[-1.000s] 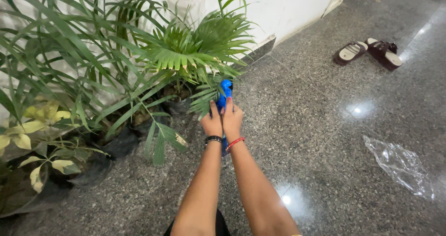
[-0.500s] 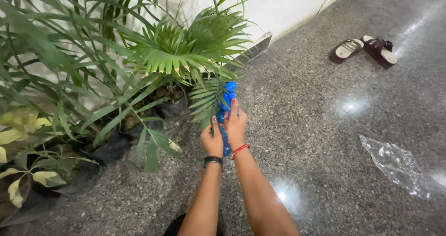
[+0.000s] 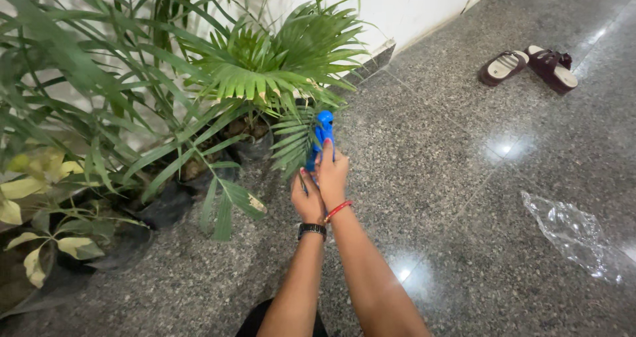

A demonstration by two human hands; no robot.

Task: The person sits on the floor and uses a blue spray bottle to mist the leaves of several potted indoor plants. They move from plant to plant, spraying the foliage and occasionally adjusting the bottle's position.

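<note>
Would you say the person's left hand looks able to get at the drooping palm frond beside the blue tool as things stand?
Probably yes. The left hand sits right below the frond, with nothing between them, though it is also gripping the blue tool together with the right hand.

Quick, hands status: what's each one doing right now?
Left hand: closed on the lower part of the blue tool.
Right hand: closed on the same blue tool, beside the palm leaves.

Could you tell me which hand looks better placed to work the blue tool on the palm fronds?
Probably the right hand: it wraps the blue tool up against the palm fronds, while the left hand sits lower, behind it.
</note>
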